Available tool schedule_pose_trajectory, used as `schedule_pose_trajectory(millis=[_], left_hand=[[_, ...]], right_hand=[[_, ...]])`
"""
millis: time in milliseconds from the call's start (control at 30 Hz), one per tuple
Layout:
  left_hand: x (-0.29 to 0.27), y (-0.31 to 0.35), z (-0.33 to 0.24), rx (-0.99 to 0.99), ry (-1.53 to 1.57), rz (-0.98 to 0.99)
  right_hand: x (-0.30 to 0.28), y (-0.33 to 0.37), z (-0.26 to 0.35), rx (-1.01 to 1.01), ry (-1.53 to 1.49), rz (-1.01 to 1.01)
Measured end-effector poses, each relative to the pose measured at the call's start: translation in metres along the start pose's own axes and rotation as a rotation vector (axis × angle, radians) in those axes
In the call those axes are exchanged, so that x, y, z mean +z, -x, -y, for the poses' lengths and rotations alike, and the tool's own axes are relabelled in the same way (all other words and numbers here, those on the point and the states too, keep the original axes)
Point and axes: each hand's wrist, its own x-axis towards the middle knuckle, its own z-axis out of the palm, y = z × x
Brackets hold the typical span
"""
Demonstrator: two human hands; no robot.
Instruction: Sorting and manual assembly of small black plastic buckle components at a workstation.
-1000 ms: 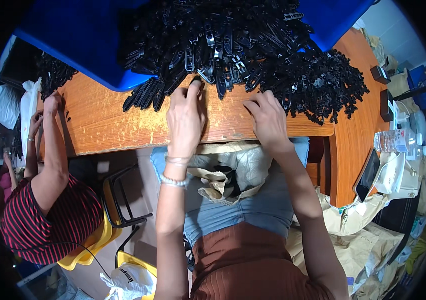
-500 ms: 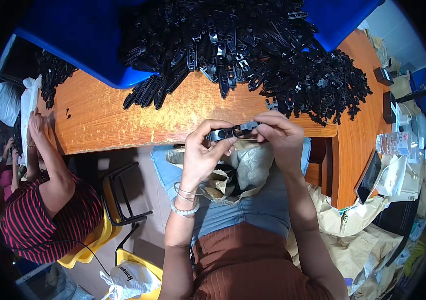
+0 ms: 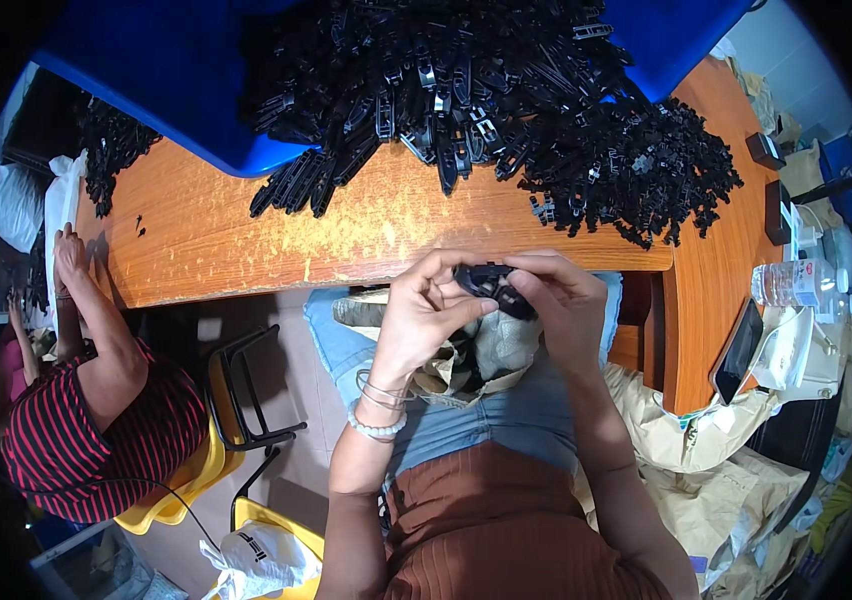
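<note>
Both hands meet over my lap, just off the table's front edge. Between them is a small black plastic part [image 3: 486, 279], partly hidden by fingers. My left hand [image 3: 431, 305] is closed on its left end, thumb stretched along the near side. On the other end my right hand [image 3: 558, 300] pinches with thumb and forefinger. A crumpled brown paper bag [image 3: 506, 350] sits in my lap below the hands. Beyond them on the table, long black plastic parts [image 3: 376, 120] lie in a heap, with a heap of smaller black pieces [image 3: 646, 165] to the right.
The long parts spill from a blue bin [image 3: 146, 80] on the wooden table [image 3: 196, 240]. A water bottle [image 3: 791, 285] and a dark tablet-like slab [image 3: 739, 352] are at right, above paper bags [image 3: 716, 500]. At left a co-worker in a striped top [image 3: 96, 440] sits near a folding chair [image 3: 246, 390].
Both hands have come slightly nearer to me and closer together. The black part has been turned, so its long shiny side shows less.
</note>
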Motion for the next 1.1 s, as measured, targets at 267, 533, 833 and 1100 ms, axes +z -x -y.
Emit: schedule_pose_trajectory(millis=[267,533,833,1100], left_hand=[[0.001,0.001,-0.001,-0.051,-0.034,-0.021],[0.005,-0.002,0.006,0.015,-0.164,-0.054],[-0.022,-0.001,-0.002,-0.121,-0.507,0.152],[-0.092,-0.054,-0.027,0.62,-1.629,-0.691]], right_hand=[[-0.01,0.001,-0.01,-0.199,0.236,0.015],[-0.016,0.006,-0.018,0.12,0.33,0.099],[-0.029,0.013,-0.032,0.118,0.173,0.182],[-0.041,-0.001,-0.024,-0.273,0.676,0.091]])
